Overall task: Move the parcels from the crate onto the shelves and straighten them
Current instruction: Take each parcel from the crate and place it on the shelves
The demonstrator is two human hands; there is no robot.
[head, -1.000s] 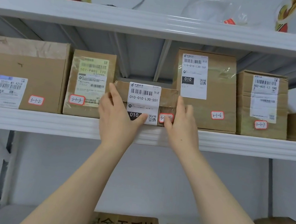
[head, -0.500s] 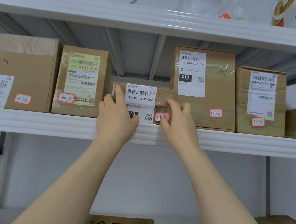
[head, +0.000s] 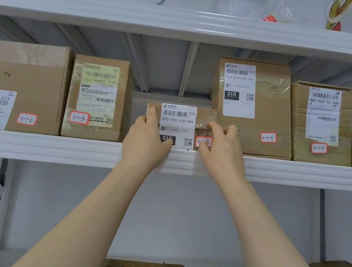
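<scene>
Left hand (head: 145, 143) and right hand (head: 221, 152) apparently grip the half-hidden small parcel (head: 178, 120).

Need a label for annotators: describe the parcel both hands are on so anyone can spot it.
Find the middle white shelf. Between the carton tagged 3-1-3 and the carton tagged 3-1-6 sits the parcel, held by the left hand and right hand. It is much lower than both neighbours.
</scene>
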